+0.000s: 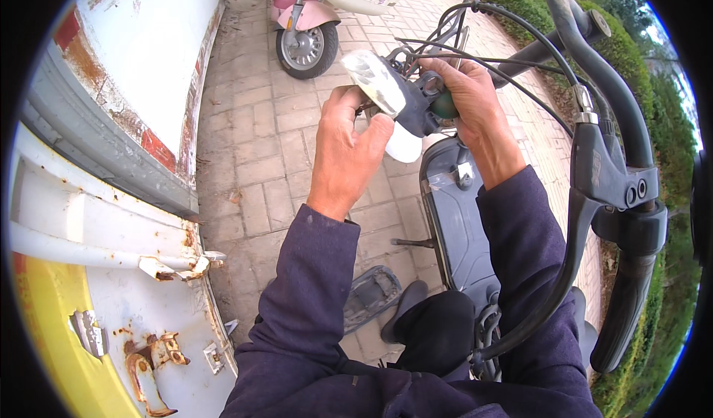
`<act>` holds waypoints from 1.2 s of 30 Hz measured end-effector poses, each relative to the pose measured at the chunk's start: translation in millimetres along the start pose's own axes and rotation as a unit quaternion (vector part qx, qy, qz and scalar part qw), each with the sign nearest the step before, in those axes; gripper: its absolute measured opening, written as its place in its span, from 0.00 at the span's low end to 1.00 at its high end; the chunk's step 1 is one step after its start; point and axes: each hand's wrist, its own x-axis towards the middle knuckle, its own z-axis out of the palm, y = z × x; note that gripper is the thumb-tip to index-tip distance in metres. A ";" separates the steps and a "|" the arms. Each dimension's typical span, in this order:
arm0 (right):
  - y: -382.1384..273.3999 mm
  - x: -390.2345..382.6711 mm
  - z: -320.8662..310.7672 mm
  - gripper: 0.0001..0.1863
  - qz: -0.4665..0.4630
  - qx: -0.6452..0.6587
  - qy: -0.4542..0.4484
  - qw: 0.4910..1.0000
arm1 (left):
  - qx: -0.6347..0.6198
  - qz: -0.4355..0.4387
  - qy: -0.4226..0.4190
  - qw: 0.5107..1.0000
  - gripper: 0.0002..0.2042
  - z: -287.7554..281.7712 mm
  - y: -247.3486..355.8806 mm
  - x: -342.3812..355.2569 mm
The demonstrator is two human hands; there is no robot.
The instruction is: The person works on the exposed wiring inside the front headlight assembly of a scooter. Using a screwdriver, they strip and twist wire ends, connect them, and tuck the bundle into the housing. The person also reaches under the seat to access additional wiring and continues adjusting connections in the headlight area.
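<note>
A scooter headlight [377, 84] with a clear lens and dark housing is tilted between my two hands, among black cables [475, 60] at the scooter's front. My left hand [345, 145] grips the lens side, its thumb on the lower rim and its fingers curled behind the edge. At the back of the housing my right hand [475, 106] is closed, thumb and fingers near the cables. A dark green rounded part [444, 106] shows beneath its palm. Just under the headlight is a white mudguard-like piece [403, 143]. My right fingertips are partly hidden.
A handlebar with a black grip [627, 310] and brake lever [568, 269] rises close on the right. The grey footboard [464, 217] lies below my hands. A pink scooter [304, 28] stands ahead on the paving. Rusty white metal panels [111, 232] flank the left; a dark tray-like part [373, 299] lies on the ground.
</note>
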 end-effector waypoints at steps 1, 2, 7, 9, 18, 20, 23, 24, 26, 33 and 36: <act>0.4 -0.4 0.6 0.10 -0.002 0.000 -0.002 1.000 | -0.017 -0.006 0.003 1.000 0.14 -0.4 1.5 -1.3; 0.4 -0.9 1.1 0.10 -0.001 0.000 0.006 1.000 | -0.029 -0.010 0.006 1.000 0.15 -1.0 3.8 -2.0; -2.4 -6.0 4.4 0.09 0.008 0.007 -0.018 1.000 | -0.033 -0.017 0.021 0.999 0.16 2.3 23.7 -6.1; -4.4 -8.1 5.6 0.09 -0.005 -0.013 -0.024 1.000 | -0.007 -0.023 0.046 0.999 0.15 8.0 29.5 -10.2; -5.5 -4.6 5.2 0.12 -0.003 0.010 -0.014 1.000 | 0.146 0.072 0.161 0.973 0.13 15.1 19.1 -5.6; -3.4 1.3 -1.2 0.13 0.001 0.004 -0.021 1.000 | 0.217 0.067 0.173 0.958 0.13 13.1 16.1 -6.7; -4.5 16.7 -14.0 0.14 -0.015 0.024 -0.055 0.998 | 0.239 0.098 0.192 0.947 0.15 11.0 12.1 -5.5; -4.0 19.4 -18.5 0.16 -0.002 0.038 -0.048 0.998 | 0.248 0.110 0.191 0.943 0.15 9.9 11.5 -5.5; -2.8 23.4 -24.5 0.16 -0.007 0.056 -0.065 0.996 | 0.207 0.103 0.180 0.956 0.14 8.1 11.0 -3.6; -9.6 11.4 -21.0 0.13 -0.032 0.014 -0.074 0.997 | 0.204 0.097 0.125 0.966 0.13 0.2 14.0 -0.7; -10.8 5.7 -16.2 0.14 -0.036 0.019 -0.049 0.998 | 0.219 0.110 0.125 0.961 0.12 -0.7 13.9 -0.7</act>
